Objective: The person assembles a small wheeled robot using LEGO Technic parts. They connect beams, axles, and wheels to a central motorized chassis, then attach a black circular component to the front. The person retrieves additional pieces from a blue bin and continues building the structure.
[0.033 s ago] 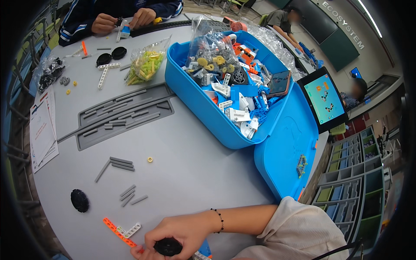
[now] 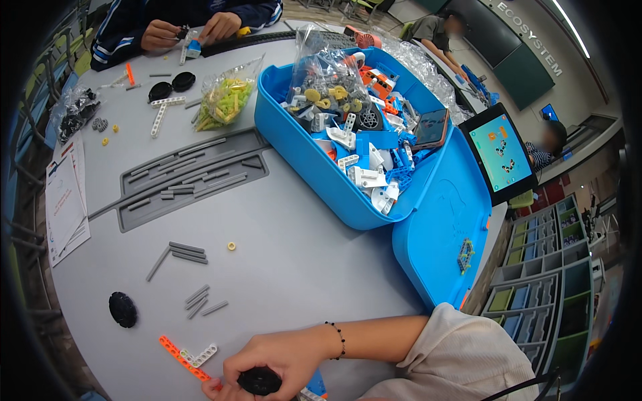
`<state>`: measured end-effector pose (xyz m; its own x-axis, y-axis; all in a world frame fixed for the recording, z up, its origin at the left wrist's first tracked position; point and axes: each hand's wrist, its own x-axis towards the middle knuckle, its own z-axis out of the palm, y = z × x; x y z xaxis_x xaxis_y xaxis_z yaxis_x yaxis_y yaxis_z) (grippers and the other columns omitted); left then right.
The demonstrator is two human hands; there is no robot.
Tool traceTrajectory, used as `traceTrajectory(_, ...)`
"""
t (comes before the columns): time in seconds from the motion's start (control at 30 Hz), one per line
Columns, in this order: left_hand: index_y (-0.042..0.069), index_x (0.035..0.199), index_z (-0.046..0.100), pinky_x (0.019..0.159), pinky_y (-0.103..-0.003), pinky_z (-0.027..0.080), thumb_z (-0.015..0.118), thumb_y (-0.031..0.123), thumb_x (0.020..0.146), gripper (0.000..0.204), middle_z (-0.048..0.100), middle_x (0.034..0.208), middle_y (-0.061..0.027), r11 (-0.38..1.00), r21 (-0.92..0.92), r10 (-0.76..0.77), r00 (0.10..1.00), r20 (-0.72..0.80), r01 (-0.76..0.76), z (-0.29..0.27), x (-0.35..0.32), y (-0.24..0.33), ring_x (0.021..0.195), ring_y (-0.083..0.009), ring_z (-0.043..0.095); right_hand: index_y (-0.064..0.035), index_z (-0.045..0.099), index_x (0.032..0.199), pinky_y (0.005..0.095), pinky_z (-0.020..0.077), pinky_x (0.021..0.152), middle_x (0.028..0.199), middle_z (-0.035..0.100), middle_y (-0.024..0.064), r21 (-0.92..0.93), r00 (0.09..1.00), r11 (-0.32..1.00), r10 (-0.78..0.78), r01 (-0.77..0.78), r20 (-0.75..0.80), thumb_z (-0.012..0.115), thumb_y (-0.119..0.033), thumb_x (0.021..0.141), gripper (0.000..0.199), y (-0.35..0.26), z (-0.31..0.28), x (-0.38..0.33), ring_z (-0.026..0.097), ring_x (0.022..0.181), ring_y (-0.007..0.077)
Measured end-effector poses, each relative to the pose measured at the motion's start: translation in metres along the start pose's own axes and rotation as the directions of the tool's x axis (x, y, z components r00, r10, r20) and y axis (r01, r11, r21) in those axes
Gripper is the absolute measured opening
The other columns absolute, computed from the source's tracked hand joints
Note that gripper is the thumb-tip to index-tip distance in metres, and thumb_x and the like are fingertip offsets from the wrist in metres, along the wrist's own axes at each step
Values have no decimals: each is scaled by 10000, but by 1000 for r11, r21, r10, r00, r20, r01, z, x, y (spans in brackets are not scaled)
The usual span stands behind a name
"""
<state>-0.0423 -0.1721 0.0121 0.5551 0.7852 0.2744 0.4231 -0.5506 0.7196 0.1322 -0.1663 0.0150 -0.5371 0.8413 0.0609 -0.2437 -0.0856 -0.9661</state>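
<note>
One hand [image 2: 281, 364], my right, has fingers curled around a small black wheel [image 2: 259, 381]; I judge it light, rigid, best held by the rim.

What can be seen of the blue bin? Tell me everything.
The blue bin is a rounded rectangular tub of glossy, plastic-looking material. It sits upright on the grey table, open, heaped with white, grey, yellow, orange and blue building parts plus a clear bag of pieces. A dark phone rests on the heap at the right. Its matching lid lies beside it, touching the right side. No hands touch it.
</note>
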Motion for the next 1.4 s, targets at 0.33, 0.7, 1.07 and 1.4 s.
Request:
traceTrajectory(0.33,60,679,480,691,-391,344,469,236,905,287,507,645,-119,998,-53,-27,999,-27,25,5,2,1,586,-266,504,2,552,936,321,455,711,825,593,105,17,988,992,-125,127,-86,690,-151,718,300,7,0,4,530,760,172)
traceTrajectory(0.7,28,683,507,700,-400,377,502,207,868,258,525,651,-117,999,54,5,999,-39,-3,8,-7,-5,601,-283,503,-25,434,798,313,407,630,744,527,104,-46,991,991,-124,122,-44,583,-98,682,203,10,-14,4,475,665,257)
traceTrajectory(1.07,17,644,508,667,-400,361,503,162,872,270,501,617,-117,993,-122,-12,992,-124,-3,13,-4,-3,538,-265,449,-12,469,756,312,397,605,669,498,83,13,976,977,-215,215,44,614,-75,683,174,16,-10,6,444,650,164)
traceTrajectory(1.4,17,637,489,648,-388,345,511,145,879,275,483,612,-125,958,-287,-18,989,-149,-26,15,-5,1,565,-263,422,-17,438,716,305,432,668,666,526,68,166,987,975,-157,148,43,581,-39,654,157,18,-11,8,493,681,167)
